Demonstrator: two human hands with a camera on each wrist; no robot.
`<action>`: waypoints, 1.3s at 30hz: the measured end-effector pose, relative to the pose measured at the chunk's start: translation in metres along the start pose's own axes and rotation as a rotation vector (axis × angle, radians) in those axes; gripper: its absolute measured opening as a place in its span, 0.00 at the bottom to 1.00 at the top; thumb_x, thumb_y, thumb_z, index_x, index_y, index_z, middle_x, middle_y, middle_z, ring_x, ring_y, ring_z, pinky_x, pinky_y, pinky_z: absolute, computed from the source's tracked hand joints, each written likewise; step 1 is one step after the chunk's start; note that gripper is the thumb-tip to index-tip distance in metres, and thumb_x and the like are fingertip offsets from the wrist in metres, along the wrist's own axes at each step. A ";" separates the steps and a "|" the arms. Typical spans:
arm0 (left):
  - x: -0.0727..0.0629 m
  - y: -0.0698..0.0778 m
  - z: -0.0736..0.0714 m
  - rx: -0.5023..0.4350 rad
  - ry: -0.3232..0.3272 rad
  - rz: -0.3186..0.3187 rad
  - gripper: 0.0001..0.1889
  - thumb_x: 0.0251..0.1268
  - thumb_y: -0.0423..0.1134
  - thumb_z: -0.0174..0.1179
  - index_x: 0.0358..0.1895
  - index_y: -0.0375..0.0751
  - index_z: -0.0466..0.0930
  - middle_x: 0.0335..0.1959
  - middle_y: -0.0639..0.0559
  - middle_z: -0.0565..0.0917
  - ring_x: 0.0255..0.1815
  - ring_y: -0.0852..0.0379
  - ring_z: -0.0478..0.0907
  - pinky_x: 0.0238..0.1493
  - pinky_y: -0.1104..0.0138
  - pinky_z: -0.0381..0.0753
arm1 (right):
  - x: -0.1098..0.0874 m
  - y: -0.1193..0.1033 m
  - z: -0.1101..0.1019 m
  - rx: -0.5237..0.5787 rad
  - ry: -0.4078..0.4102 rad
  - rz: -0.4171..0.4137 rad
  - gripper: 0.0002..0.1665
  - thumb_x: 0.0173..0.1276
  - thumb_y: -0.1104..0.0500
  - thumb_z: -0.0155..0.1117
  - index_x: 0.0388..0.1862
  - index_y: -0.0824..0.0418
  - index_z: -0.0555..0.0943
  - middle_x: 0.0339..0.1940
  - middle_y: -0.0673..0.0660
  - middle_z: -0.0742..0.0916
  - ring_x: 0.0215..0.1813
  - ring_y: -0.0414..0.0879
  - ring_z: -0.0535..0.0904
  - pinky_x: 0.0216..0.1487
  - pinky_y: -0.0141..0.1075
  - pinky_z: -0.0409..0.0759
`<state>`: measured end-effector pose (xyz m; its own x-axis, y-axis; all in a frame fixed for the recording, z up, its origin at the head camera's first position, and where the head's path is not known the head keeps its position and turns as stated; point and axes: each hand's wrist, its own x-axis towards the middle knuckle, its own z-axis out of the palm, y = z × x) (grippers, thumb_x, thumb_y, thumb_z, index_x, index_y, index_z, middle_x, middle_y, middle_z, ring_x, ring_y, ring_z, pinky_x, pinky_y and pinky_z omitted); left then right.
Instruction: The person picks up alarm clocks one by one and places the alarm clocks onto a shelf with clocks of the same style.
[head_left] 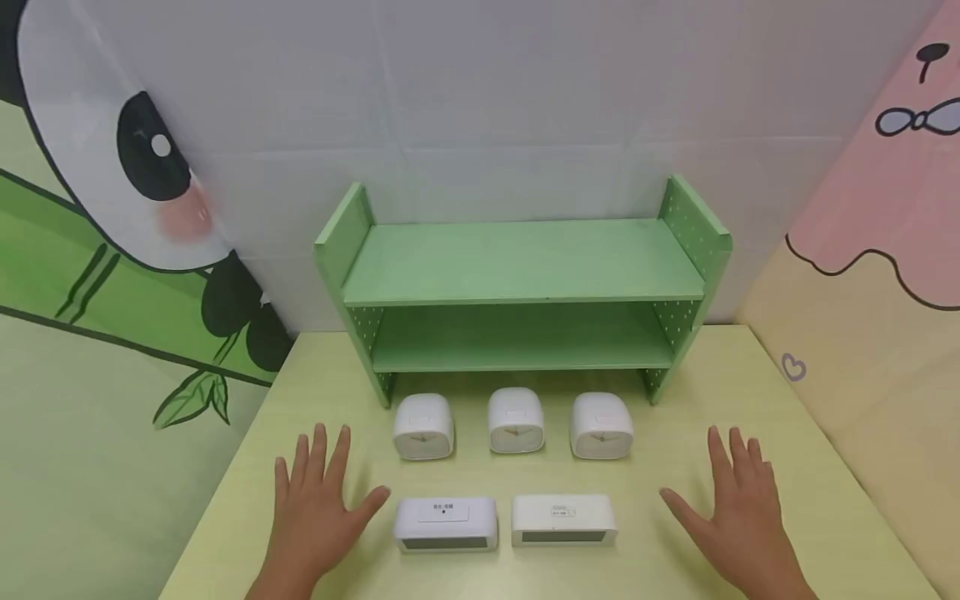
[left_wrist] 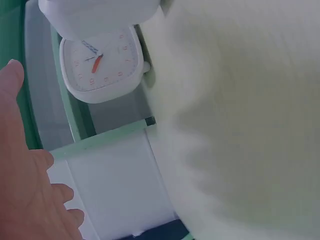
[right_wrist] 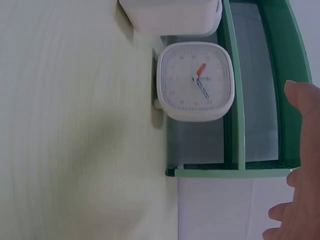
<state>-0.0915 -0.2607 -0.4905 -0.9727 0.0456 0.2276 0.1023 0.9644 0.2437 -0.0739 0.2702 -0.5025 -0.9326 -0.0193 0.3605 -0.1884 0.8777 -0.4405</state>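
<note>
My left hand (head_left: 313, 512) is over the table's left side with its fingers spread, holding nothing. On the right, my right hand (head_left: 738, 517) has its fingers spread too, with nothing in it. Between them lie two long white digital clocks, the left clock (head_left: 446, 511) nearest my left thumb and the right clock (head_left: 564, 508) nearest my right thumb. Behind these stands a row of small rounded white alarm clocks: the left one (head_left: 423, 417), the middle one (head_left: 516, 410) and the right one (head_left: 602, 417). Dials with orange hands show in both wrist views.
A green two-tier shelf (head_left: 525, 262) stands at the back of the pale yellow table (head_left: 247, 500), just behind the alarm clocks. Cloth with cartoon pictures hangs around: a panda (head_left: 90, 150) on the left, a pink figure (head_left: 892, 217) on the right.
</note>
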 end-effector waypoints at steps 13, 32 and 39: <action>0.046 -0.012 -0.023 -0.110 -0.104 0.109 0.52 0.71 0.65 0.58 0.84 0.36 0.44 0.82 0.30 0.46 0.81 0.29 0.41 0.75 0.35 0.38 | -0.001 -0.031 0.010 0.161 -0.194 -0.059 0.54 0.69 0.39 0.70 0.84 0.57 0.57 0.78 0.64 0.67 0.77 0.64 0.61 0.74 0.49 0.58; 0.155 0.009 -0.129 -0.676 -0.036 -0.092 0.48 0.78 0.67 0.40 0.82 0.53 0.18 0.84 0.42 0.28 0.83 0.37 0.28 0.74 0.32 0.35 | 0.023 -0.081 0.021 0.613 -0.498 0.516 0.55 0.70 0.46 0.71 0.81 0.68 0.52 0.75 0.73 0.68 0.71 0.69 0.70 0.59 0.57 0.77; 0.183 0.019 -0.144 -0.786 -0.046 -0.100 0.48 0.77 0.67 0.41 0.81 0.59 0.16 0.84 0.51 0.27 0.84 0.49 0.29 0.78 0.42 0.36 | 0.012 -0.087 0.035 0.699 -0.424 0.474 0.53 0.67 0.51 0.74 0.80 0.66 0.55 0.75 0.70 0.69 0.73 0.68 0.69 0.64 0.56 0.75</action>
<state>-0.2376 -0.2720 -0.3082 -0.9909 -0.0039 0.1347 0.1148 0.4989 0.8590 -0.0792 0.1763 -0.4889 -0.9678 -0.0272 -0.2504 0.2248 0.3552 -0.9074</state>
